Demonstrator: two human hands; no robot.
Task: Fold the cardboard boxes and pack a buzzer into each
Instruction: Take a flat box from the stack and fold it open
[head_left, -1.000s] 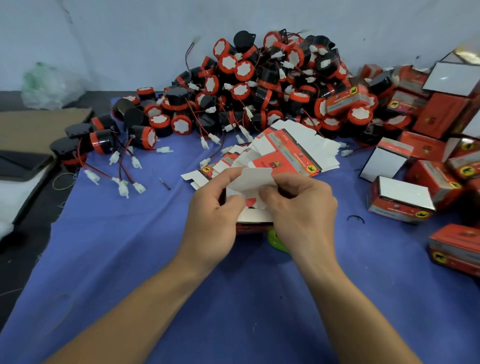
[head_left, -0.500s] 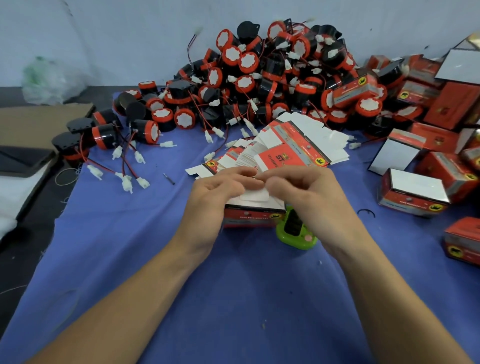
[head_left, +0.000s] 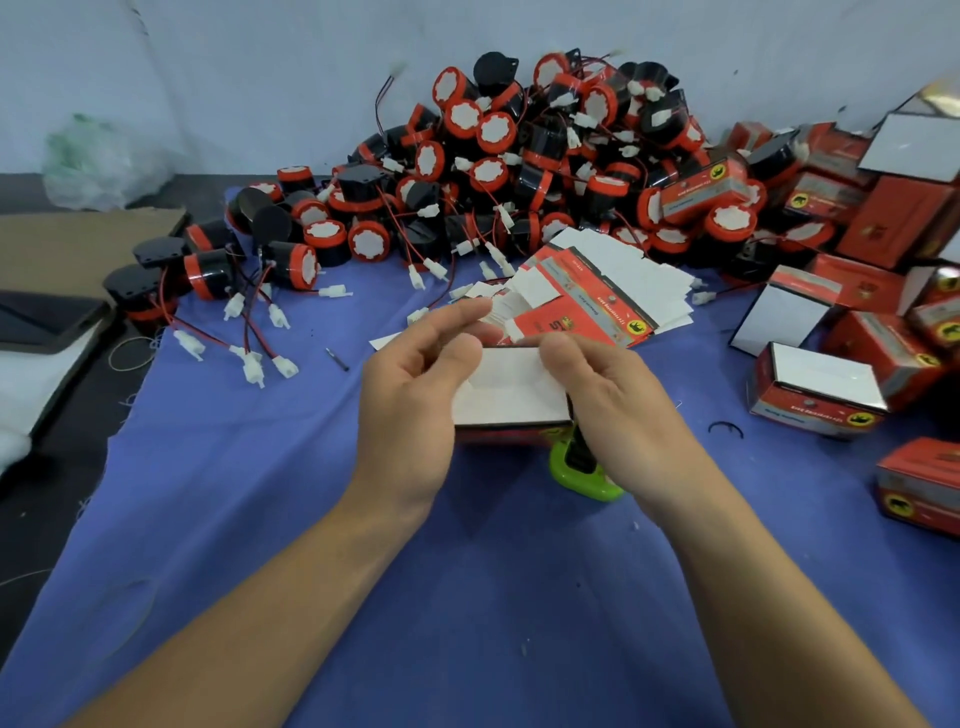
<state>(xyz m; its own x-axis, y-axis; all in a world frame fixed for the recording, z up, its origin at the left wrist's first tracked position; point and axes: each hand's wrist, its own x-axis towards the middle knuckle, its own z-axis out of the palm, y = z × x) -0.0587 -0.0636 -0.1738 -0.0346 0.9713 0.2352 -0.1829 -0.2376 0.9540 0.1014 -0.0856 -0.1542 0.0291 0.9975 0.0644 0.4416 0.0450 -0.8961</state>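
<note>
A small red cardboard box (head_left: 511, 397) with its white top flap closed stands on the blue cloth between my hands. My left hand (head_left: 410, 400) lies against the box's left end, thumb at the flap's edge, fingers lifted and loosely spread above it. My right hand (head_left: 610, 405) grips the right end, thumb pressed on the white top. A big pile of black-and-red buzzers (head_left: 519, 156) with red wires and white plugs lies behind. A stack of flat unfolded boxes (head_left: 597, 301) sits just beyond my fingers.
Several folded red boxes (head_left: 815, 395) crowd the right side. A green-based tool (head_left: 582, 470) stands under my right wrist. Loose buzzers (head_left: 208, 270) lie at the left. Brown cardboard (head_left: 78, 244) lies off the blue cloth (head_left: 311, 519) to the left. A black ring (head_left: 724, 428) lies by the boxes.
The raised white flap has been pushed down flat on the box. My left fingers have since lifted off the top; the right hand shifted to the box's right end.
</note>
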